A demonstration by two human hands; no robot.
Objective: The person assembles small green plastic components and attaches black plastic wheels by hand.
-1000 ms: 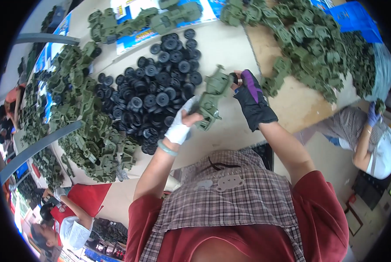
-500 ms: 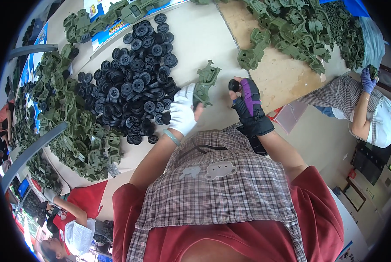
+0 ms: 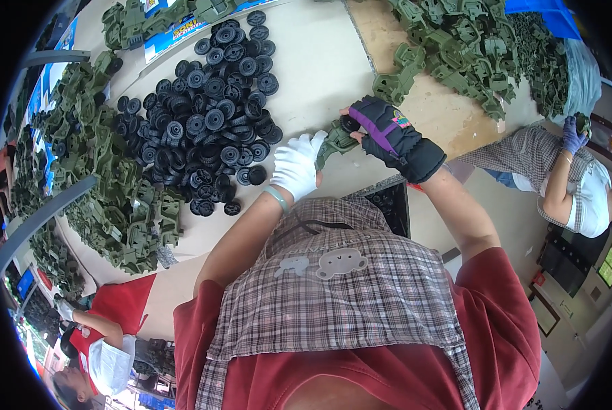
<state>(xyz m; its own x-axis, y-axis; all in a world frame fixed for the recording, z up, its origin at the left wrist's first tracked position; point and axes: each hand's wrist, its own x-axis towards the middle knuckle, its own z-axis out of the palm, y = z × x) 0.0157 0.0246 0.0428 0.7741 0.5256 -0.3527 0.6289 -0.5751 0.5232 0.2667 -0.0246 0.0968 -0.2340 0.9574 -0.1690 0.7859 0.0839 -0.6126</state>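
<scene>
Over the pale surface [image 3: 313, 75], my left hand [image 3: 296, 166] has its fingers curled on a green vehicle body [image 3: 333, 143]; my right hand [image 3: 392, 137] pinches a black wheel [image 3: 349, 124] at its other end. A wheel heap [image 3: 213, 119] spreads leftward beside a green pile [image 3: 107, 171]. One co-worker [image 3: 588, 195] stands right, another lower left.

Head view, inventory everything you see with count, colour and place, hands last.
Black wheels: many, black, piled centre left
Held part: one, green, centre
Held wheel: one, black, at held part's right end
Left heap: many parts, green, left
Right heap: many parts, green, upper right
Table: one, cream, under the wheels
Bin: one, blue, top right
Bars: two, grey, far left
Co-workers: at least two, white sleeves, both sides
Left hand: one, white glove, on held part
Right hand: one, black-purple glove, on held wheel
</scene>
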